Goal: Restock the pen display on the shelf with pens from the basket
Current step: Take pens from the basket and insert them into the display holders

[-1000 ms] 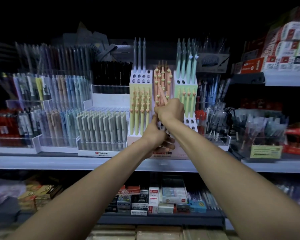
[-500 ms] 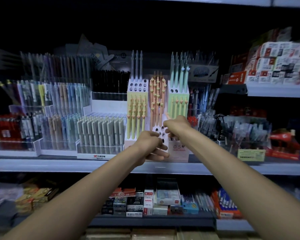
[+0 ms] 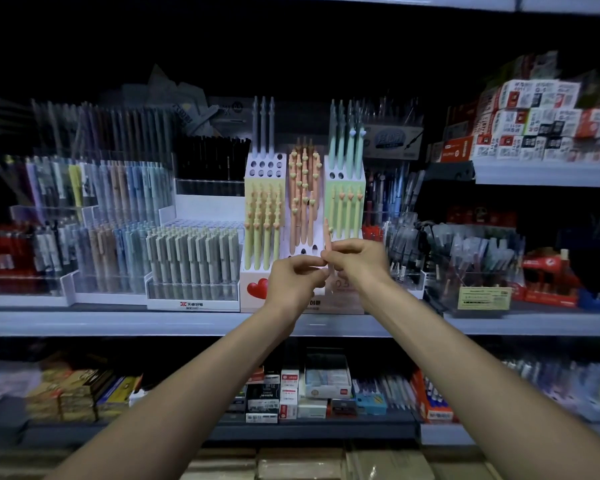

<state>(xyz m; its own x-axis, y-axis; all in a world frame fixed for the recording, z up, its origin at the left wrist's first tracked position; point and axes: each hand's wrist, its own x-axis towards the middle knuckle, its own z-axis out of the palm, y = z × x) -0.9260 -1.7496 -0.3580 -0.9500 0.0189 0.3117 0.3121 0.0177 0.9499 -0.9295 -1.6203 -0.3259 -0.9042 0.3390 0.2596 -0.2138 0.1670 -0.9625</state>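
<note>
- slim peach plastic pen (image 3: pixel 327 233) stands upright, pinched in the right hand (image 3: pixel 359 261), just in front of the display's low middle holes; not yet seated.
- left hand (image 3: pixel 293 282) has its fingertips drawn together at the pen's lower end; whether it grips the pen i cannot tell.
- white stepped pen display with round holes (image 3: pixel 265 168) sits on the grey metal shelf (image 3: pixel 118 322); yellow, peach and green rows look mostly full, but several holes gape at top left and front middle, so restocking seems part done.
- basket not in view.
- clear plastic tray of grey pens (image 3: pixel 193 289) stands just left.
</note>
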